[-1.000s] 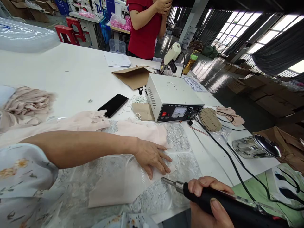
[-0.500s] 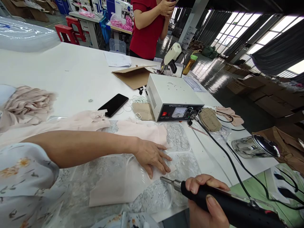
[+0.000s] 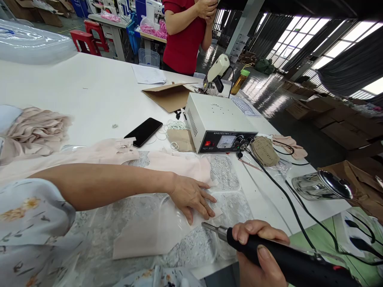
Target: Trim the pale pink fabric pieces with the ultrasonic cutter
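Observation:
My left hand (image 3: 191,195) lies flat with its fingers spread, pressing a pale pink fabric piece (image 3: 143,239) onto a clear patterned mat (image 3: 197,249). My right hand (image 3: 260,247) is wrapped round a black handheld ultrasonic welder (image 3: 278,255). The metal tip of this tool points left, at the fabric's edge close to my left fingers; whether it touches the cloth I cannot tell. Another pale pink piece (image 3: 182,165) lies just behind my left hand. A black cord runs from the tool area towards a white control box (image 3: 221,115) with a dial and a lit red switch.
A phone (image 3: 143,132) lies left of the box, near a cardboard piece (image 3: 170,97). Crumpled fabric (image 3: 38,129) is piled on the left. A lidded glass jar (image 3: 321,185) and a power strip (image 3: 354,235) stand right. Across the table is a person in red (image 3: 184,38).
The welder and my right hand have shifted slightly left and up. My left hand stays in place on the fabric. The person across the table has swayed a little.

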